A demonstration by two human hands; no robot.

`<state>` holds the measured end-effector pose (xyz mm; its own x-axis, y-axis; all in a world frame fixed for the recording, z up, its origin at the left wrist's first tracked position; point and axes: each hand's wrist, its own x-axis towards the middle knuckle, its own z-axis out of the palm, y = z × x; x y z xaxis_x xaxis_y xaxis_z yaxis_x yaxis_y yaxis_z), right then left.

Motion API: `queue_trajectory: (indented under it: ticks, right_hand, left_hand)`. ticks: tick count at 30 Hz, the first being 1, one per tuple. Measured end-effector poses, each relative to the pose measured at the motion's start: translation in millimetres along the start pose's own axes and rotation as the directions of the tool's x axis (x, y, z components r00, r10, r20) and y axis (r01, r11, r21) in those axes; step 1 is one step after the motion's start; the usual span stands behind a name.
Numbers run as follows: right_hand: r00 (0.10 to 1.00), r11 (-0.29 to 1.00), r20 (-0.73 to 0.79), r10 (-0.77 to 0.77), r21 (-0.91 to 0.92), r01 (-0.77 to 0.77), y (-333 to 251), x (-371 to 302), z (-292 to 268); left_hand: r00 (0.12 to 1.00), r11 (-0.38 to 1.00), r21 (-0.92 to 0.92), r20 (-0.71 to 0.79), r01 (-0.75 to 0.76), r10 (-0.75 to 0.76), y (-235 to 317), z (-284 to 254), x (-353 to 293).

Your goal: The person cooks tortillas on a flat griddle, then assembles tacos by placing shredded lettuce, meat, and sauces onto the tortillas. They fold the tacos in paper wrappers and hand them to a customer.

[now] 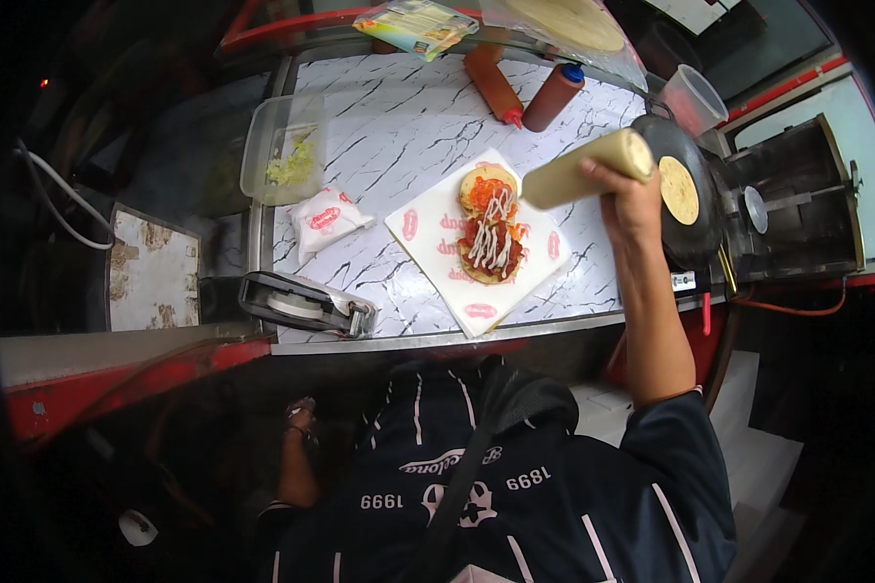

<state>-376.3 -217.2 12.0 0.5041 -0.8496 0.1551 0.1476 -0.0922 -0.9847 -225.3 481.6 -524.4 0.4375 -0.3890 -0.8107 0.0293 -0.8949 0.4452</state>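
Right hand (628,194): closed around a squeeze bottle (585,175) of pale sauce, raised over the counter (379,126) and tipped over, base to the upper right, nozzle end to the lower left. In the view the nozzle end showed just beside the far half of a split bun (493,228); its height above the food could not be judged.

Left hand (302,413): low, below the counter's near edge, in shadow; finger spread and grip could not be told. A band showed at the wrist.

Bun: both halves open, far and near, on white printed wrapping paper (423,262) laid cornerwise. Orange-red topping on the far half, darker red filling on the near half; white sauce lines crossed both.

To the left: clear plastic container (255,155) with shredded lettuce (293,163); wrapped parcel (327,222) nearer; tape dispenser (301,305) by the near edge.

Beyond the bun: blue-capped sauce bottle (555,97), upright; red-capped sauce bottle (494,85) beside it, cap toward the near side.

To the right: round black griddle (692,245) bearing a flatbread (679,189).
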Motion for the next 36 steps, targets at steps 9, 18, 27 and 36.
queue_trajectory:
  ticks: [9, 18, 27, 36]
  right_hand:
    - [0.999, 0.998, 0.032, 0.027, 0.051, -0.029, 9.2, 9.8, 25.8]
    - [0.991, 0.997, 0.122, -0.054, -0.052, 0.06, -3.9, 29.9, 10.4]
    - [0.914, 0.937, 0.231, -0.333, -0.026, 0.348, -101.8, 45.3, -1.7]
    - [0.861, 0.559, 0.105, 0.497, 0.721, -0.41, 100.7, 57.7, 94.3]
  left_hand:
    - [0.992, 0.929, 0.347, 0.05, -0.128, 0.118, -18.7, 9.0, -23.8]
    - [0.962, 0.947, -0.205, 0.171, 0.248, -0.215, -24.7, 28.3, -23.2]
    - [0.992, 0.868, 0.484, 0.102, -0.112, 0.072, -1.6, -19.5, -12.6]
    - [0.987, 0.981, -0.132, 0.084, 0.145, -0.135, 41.6, -36.4, -16.5]
